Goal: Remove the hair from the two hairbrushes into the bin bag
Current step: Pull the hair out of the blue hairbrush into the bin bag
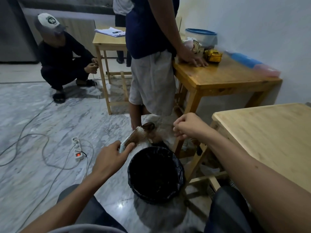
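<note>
Two hands over bin bag [155, 174]: left hand [110, 158] gripping rigid hairbrush [134, 137]; right hand [186, 126] pinched, contents indiscernible. Hair [149, 127] light, soft, tangled; best pinched near bristle roots.

Floor [42, 118] was grey-and-white marble, with grey cables [25, 130] snaking over it. The bin bag [155, 174] was glossy black. The hairbrush [134, 137] looked brown with white bristles. Near table [269, 140] was pale wood, the far one [227, 76] more orange-honey. On it sat a white tub with a blue lid [201, 37] and something yellow [212, 55]. The power strip [77, 148] was white with a red lit switch. The crouching person [62, 61] wore all black plus a white-and-grey cap.
</note>
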Demonstrator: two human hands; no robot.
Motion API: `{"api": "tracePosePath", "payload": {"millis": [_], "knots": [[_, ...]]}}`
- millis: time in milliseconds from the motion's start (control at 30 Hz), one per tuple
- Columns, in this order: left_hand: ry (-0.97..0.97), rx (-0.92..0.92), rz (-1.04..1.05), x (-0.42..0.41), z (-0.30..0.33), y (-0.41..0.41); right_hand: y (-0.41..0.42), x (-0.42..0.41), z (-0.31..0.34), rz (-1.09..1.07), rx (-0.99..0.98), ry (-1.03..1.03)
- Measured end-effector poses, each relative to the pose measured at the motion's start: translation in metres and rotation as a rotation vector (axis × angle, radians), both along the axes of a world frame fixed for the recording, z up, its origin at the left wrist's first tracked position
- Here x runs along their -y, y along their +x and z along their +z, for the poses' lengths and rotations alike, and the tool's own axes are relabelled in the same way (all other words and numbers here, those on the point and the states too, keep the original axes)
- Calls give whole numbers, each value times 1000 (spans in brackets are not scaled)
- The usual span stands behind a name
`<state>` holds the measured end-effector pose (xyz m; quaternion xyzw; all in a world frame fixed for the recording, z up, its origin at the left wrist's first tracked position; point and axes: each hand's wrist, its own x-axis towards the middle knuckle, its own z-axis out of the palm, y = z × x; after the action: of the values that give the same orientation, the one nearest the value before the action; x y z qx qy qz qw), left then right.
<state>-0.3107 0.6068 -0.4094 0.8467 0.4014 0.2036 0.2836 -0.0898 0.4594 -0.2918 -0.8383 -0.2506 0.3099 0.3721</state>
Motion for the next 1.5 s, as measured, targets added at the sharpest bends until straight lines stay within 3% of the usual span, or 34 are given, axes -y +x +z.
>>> {"api": "tracePosePath", "payload": {"millis": [200,333,400,500,733,867,967,1267,1367,1500], "knots": [[101,-18,-62,4,16,13,6,7,-19,224,178,-228],[167,-25,-110,8,28,25,-4,8,-32,322,-23,-37],[202,-41,-130,11,30,30,-10,7,-42,279,-103,75],[179,-58,-132,3,27,32,-8,8,-50,146,-27,133],[-71,-110,7,-54,-6,6,16,30,-51,48,137,-27],[-31,-129,-28,-44,-2,11,14,30,-54,66,185,-104],[24,-97,-98,-31,8,24,8,26,-56,189,107,-154],[157,-26,-219,3,38,58,-15,12,-64,248,-256,163],[65,-38,-170,-13,34,56,-13,12,-71,151,-240,241],[-140,-28,-101,-41,11,43,-9,18,-66,161,-116,151]]}}
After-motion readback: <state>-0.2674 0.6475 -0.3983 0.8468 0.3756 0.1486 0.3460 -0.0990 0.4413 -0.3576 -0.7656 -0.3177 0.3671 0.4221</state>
